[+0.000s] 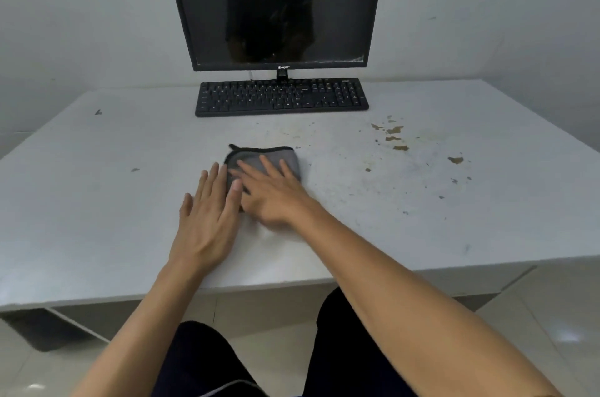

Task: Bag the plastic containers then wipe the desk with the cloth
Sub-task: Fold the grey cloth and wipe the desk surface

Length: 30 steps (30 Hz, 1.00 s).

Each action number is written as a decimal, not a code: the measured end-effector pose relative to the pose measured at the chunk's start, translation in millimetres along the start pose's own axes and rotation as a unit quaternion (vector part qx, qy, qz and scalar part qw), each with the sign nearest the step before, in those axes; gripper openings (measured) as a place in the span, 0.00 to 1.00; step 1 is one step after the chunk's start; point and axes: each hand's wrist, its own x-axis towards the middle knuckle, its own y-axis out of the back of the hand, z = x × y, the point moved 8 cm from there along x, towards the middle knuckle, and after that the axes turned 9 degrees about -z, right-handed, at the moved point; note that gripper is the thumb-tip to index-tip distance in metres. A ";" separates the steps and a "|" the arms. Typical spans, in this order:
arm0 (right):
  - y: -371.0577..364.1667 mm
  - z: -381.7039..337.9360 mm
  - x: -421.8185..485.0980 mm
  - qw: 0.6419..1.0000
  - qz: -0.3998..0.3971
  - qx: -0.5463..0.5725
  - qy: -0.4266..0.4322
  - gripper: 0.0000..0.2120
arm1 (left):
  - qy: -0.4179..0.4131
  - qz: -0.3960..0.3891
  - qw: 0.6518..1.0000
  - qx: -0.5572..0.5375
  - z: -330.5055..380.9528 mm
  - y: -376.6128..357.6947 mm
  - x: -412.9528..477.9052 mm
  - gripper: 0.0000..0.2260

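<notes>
Pressing the folded grey cloth (264, 160) at frame centre, both flat hands, right hand (271, 190) and left hand (207, 218), gripped nothing, apparently to wipe the desk (97, 202).

The monitor (276, 4) bezel bears a small logo (283, 67), too blurred to read; keyboard (281, 97) legends likewise.

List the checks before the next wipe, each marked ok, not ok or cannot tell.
1. No containers left on the desk: ok, none in view.
2. The cloth lies on the desk: ok.
3. The right hand presses flat on the cloth: ok.
4. The left hand lies flat at the cloth's left edge: ok.
5. The brown stains at the right are wiped: not ok.
6. The keyboard sits apart from the cloth: ok.
</notes>
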 end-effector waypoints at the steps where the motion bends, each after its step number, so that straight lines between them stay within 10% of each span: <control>1: -1.4 -5.8 -3.7 1.000 -0.004 -0.004 0.020 0.28 | -0.004 0.000 1.000 -0.002 0.4 0.7 1.1 0.39; 14: -26.3 40.1 -139.7 0.997 -0.054 0.016 0.044 0.31 | -0.061 -0.064 0.976 0.200 6.8 -20.8 -4.0 0.31; 30: 26.9 112.2 3.9 0.996 0.011 -0.007 -0.086 0.28 | -0.071 -0.065 0.975 0.201 8.6 -19.1 -5.3 0.30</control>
